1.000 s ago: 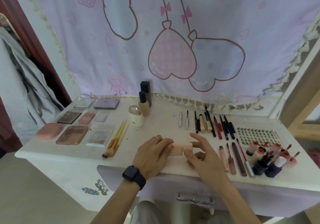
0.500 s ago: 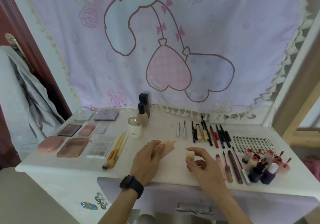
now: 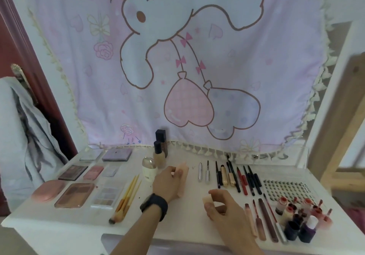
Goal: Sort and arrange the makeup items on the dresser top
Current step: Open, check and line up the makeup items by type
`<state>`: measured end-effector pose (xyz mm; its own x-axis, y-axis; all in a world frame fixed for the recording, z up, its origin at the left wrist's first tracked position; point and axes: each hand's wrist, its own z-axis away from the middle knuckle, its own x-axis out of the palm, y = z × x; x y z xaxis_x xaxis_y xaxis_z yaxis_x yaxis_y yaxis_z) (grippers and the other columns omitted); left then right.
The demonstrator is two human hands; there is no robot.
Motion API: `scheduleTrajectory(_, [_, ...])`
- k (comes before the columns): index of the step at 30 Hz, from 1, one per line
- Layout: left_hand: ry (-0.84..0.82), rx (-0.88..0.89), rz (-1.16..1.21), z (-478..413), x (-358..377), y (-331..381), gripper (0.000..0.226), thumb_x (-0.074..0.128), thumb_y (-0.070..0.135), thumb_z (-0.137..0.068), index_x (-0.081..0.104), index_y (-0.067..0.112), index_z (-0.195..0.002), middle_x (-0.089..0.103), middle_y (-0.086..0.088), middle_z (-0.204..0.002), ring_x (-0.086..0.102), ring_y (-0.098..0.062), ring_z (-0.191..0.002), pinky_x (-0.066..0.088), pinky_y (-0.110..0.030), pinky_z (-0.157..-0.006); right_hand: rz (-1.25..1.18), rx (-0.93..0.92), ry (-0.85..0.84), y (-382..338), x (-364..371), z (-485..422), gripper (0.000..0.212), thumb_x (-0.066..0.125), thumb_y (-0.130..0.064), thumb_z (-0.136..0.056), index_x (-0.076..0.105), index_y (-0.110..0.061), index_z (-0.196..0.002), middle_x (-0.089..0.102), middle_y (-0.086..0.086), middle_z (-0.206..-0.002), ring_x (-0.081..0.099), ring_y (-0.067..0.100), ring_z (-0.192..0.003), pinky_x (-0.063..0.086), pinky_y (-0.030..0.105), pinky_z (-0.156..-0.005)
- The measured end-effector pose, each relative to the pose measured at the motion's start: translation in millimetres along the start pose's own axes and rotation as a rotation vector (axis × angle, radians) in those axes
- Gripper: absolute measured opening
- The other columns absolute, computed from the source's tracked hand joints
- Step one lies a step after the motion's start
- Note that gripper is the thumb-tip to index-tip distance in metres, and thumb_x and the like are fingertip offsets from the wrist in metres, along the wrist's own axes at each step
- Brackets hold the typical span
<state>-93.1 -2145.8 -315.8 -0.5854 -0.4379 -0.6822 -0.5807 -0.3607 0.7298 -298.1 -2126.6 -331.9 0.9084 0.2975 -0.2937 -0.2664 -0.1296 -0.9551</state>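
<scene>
My left hand (image 3: 167, 183) holds a beige tube (image 3: 182, 168) near the middle of the white dresser top (image 3: 187, 227), just right of a pale round-topped bottle (image 3: 149, 168) and two dark-capped foundation bottles (image 3: 160, 152). My right hand (image 3: 223, 211) pinches the tube's small beige cap (image 3: 207, 200) nearer the front edge. Palettes (image 3: 75, 194) and compacts lie in rows at the left. Yellow brushes (image 3: 126, 197) lie beside them. Pencils and mascaras (image 3: 233, 175) are lined up at the right.
Lip glosses (image 3: 262, 221) and small bottles (image 3: 300, 221) crowd the front right corner, behind them a lash tray (image 3: 284, 188). A pink cartoon cloth (image 3: 177, 67) hangs behind the dresser. Grey fabric (image 3: 23, 136) hangs at the left, a wooden frame (image 3: 335, 116) at the right.
The two hands pulled apart, separating cap from tube. My left hand carried the tube back toward the bottles. The camera tilted upward.
</scene>
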Motion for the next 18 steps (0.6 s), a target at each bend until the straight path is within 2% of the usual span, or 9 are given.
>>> scheduleTrajectory(2, [-0.038,-0.027,-0.061,-17.8,4.5,9.5,0.035,0.043,0.037,-0.104,0.055,0.018,-0.131,0.067,-0.004,-0.114,0.063,-0.021,-0.1,0.045,-0.025,-0.08,0.041,-0.038,0.004,-9.4,-1.6,-12.5,0.025,0.068,-0.023,-0.094,0.06,-0.044,-0.104,0.071,-0.018,-0.099,0.067,0.001,-0.077,0.048,0.011,-0.066])
scheduleTrajectory(5, [-0.079,-0.062,-0.139,-40.5,12.0,20.8,0.032,0.04,0.029,-0.105,0.055,0.016,-0.13,0.066,-0.004,-0.114,0.061,-0.019,-0.097,0.044,-0.025,-0.078,0.115,-0.112,0.04,-23.6,-3.1,-41.1,0.029,0.066,-0.02,-0.096,0.055,-0.046,-0.1,0.067,-0.018,-0.102,0.064,-0.004,-0.08,0.049,0.012,-0.066])
scheduleTrajectory(9, [-0.134,-0.123,-0.158,-65.6,23.3,28.8,0.031,0.041,0.028,-0.103,0.059,0.012,-0.123,0.065,-0.008,-0.122,0.061,-0.025,-0.11,0.044,-0.027,-0.084,0.296,-0.153,0.061,-32.3,0.7,-88.3,0.019,0.062,-0.027,-0.098,0.054,-0.04,-0.11,0.06,-0.019,-0.111,0.061,-0.005,-0.086,0.045,0.01,-0.074])
scheduleTrajectory(12, [-0.1,-0.124,-0.214,-74.3,30.2,31.8,0.03,0.039,0.031,-0.103,0.06,0.012,-0.116,0.066,-0.006,-0.112,0.062,-0.024,-0.101,0.041,-0.026,-0.074,0.411,-0.156,0.056,-32.5,6.8,-122.3,0.018,0.061,-0.031,-0.098,0.062,-0.03,-0.116,0.062,-0.014,-0.112,0.059,0.003,-0.096,0.048,0.022,-0.086])
scheduleTrajectory(14, [-0.067,-0.093,-0.27,-74.1,32.4,32.5,0.029,0.038,0.03,-0.103,0.058,0.012,-0.113,0.063,-0.005,-0.107,0.06,-0.022,-0.096,0.039,-0.027,-0.071,0.484,-0.154,0.048,-34.1,13.1,-140.8,0.019,0.06,-0.033,-0.097,0.065,-0.028,-0.114,0.064,-0.012,-0.11,0.059,0.007,-0.099,0.049,0.027,-0.089])
scheduleTrajectory(16, [-0.038,-0.051,-0.325,-72.5,33.6,31.5,0.027,0.035,0.029,-0.104,0.054,0.012,-0.115,0.059,-0.007,-0.117,0.059,-0.023,-0.104,0.04,-0.028,-0.074,0.533,-0.154,0.054,-37.1,20.8,-156.4,0.018,0.06,-0.033,-0.095,0.066,-0.026,-0.111,0.066,-0.009,-0.107,0.06,0.011,-0.098,0.05,0.031,-0.087])
scheduleTrajectory(18, [0.0,-0.034,-0.324,-70.4,34.1,28.3,0.028,0.036,0.03,-0.104,0.049,0.014,-0.122,0.051,-0.009,-0.128,0.057,-0.026,-0.112,0.044,-0.031,-0.082,0.605,-0.167,0.055,-40.6,29.2,-168.8,0.013,0.059,-0.034,-0.094,0.064,-0.027,-0.104,0.066,-0.008,-0.1,0.061,0.014,-0.093,0.049,0.03,-0.079])
